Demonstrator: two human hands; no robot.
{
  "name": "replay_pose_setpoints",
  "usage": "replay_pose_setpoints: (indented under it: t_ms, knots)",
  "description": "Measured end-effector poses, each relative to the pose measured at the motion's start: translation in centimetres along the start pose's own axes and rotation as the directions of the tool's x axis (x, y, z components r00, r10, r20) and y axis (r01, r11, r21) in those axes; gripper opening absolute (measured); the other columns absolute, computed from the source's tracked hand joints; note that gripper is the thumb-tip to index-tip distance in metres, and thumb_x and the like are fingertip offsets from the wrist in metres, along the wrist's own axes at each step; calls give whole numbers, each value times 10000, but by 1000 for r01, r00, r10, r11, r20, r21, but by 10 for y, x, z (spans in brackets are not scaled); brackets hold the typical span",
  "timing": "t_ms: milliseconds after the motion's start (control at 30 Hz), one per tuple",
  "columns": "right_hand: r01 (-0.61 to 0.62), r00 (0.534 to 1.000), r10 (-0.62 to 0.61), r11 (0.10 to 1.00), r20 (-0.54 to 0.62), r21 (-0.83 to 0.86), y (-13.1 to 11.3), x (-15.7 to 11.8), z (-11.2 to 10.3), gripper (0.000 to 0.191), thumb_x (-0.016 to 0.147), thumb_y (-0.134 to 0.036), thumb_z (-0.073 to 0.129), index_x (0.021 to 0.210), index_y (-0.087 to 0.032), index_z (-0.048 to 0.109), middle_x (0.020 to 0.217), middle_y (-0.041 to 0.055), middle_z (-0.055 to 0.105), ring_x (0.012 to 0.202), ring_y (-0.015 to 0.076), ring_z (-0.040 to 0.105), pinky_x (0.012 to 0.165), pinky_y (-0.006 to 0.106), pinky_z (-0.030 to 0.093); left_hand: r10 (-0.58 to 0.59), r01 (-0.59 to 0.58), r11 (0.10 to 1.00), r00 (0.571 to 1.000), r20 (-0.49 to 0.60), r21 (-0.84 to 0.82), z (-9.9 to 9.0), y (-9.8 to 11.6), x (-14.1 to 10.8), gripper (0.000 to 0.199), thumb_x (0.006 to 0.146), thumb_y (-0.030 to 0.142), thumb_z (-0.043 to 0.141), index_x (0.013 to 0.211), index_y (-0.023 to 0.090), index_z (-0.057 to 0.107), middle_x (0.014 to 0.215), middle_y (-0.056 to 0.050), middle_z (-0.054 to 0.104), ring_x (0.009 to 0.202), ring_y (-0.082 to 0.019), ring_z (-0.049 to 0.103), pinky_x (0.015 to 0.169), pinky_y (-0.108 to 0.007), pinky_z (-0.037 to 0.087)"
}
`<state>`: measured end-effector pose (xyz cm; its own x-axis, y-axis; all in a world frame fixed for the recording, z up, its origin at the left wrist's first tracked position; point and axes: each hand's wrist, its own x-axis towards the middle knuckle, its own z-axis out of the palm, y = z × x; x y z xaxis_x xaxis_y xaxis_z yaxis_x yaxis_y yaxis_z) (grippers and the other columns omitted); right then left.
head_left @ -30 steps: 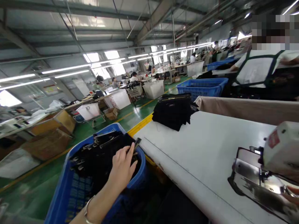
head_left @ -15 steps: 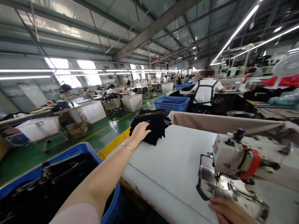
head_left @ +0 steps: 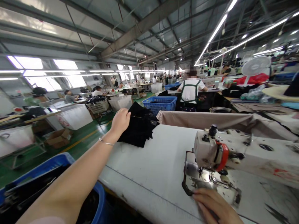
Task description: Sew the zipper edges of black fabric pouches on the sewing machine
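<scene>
At the far left end of the white sewing table (head_left: pixel 149 168), my left hand (head_left: pixel 121 122) is closed on the edge of a black fabric piece (head_left: pixel 135 108). That piece stands raised above a stack of black fabric pieces (head_left: pixel 140 130); the fingertips are partly hidden. My right hand (head_left: pixel 216 205) lies with fingers stretched out at the front of the sewing machine (head_left: pixel 207 149), touching the near edge of its metal plate. I see nothing in the right hand, though its underside is hidden.
Scissors (head_left: pixel 277 214) lie at the table's lower right. A blue basket (head_left: pixel 101 199) holding black pieces stands below my left arm. Behind the table are a beige cloth-lined trough (head_left: pixel 187 117), another blue basket (head_left: pixel 171 104) and a seated person (head_left: pixel 189 91) in white.
My left hand has lifted the edge of a black piece at the stack's left side. The view has turned right; my right hand stays by the machine plate.
</scene>
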<state>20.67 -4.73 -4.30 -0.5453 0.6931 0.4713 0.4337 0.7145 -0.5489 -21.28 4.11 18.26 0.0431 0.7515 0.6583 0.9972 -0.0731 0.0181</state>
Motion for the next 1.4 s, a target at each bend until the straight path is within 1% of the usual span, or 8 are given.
replay_pose_setpoints:
  t_ms: [167,300,433,500,767,1000,1167,1400]
  knots:
    - [-463,873,429,573,234,676,-32,22,7,584,965,-590,295,1296,-220,604,1270,148,624,1158,288,596,888,437,531,349,-310,932,907,233,-189,-33,103,-82,190,947,227,467,904,155,637,1377,-91,550,1373,-250,387,1170,-438,278]
    - [-552,805,447,325,390,768,-54,35,13,519,868,-583,529,1104,-145,674,1021,120,709,967,281,651,828,414,512,755,-347,627,491,435,-697,-20,160,-183,219,877,408,634,1008,235,662,1444,-53,499,1377,-252,404,1180,-415,289]
    - [-570,795,482,384,369,726,-76,31,0,257,740,-354,726,915,-167,701,902,34,712,888,233,633,874,371,470,361,34,752,814,455,-658,9,176,-238,598,814,365,717,1360,266,493,1419,-119,501,1337,-293,443,1133,-478,348]
    - [-555,814,456,432,360,711,-89,27,-12,219,783,-313,680,955,-179,692,927,21,705,920,219,627,875,348,469,125,237,762,859,496,-602,17,184,-243,650,795,259,707,1395,271,457,1363,-115,548,1283,-303,495,1100,-491,381]
    - [-329,943,300,907,146,261,-117,21,-69,99,860,-275,659,793,-202,668,1233,59,583,1189,226,502,1016,383,385,206,691,296,628,751,-659,-3,197,-215,245,868,286,598,1077,204,697,944,-41,716,878,-228,658,780,-292,514]
    - [-411,907,366,876,206,253,-121,21,-74,146,843,-214,677,715,-195,611,801,-26,611,791,122,576,706,248,424,93,737,54,668,738,-674,-15,207,-205,346,773,304,769,1097,217,682,1073,-46,696,1031,-214,630,906,-255,479]
    - [-425,904,396,869,158,254,-124,17,-74,183,909,-262,586,737,-199,589,792,-25,610,769,120,563,693,250,414,94,801,-240,582,808,-549,-13,212,-206,358,707,282,826,1030,181,710,998,-72,718,965,-222,653,878,-293,511]
    - [-426,904,403,874,140,236,-125,15,-77,218,894,-266,577,689,-193,583,761,-10,613,741,130,561,678,265,417,-49,784,-306,554,831,-541,-10,221,-210,270,704,260,821,943,174,729,918,-60,722,898,-193,664,863,-286,522]
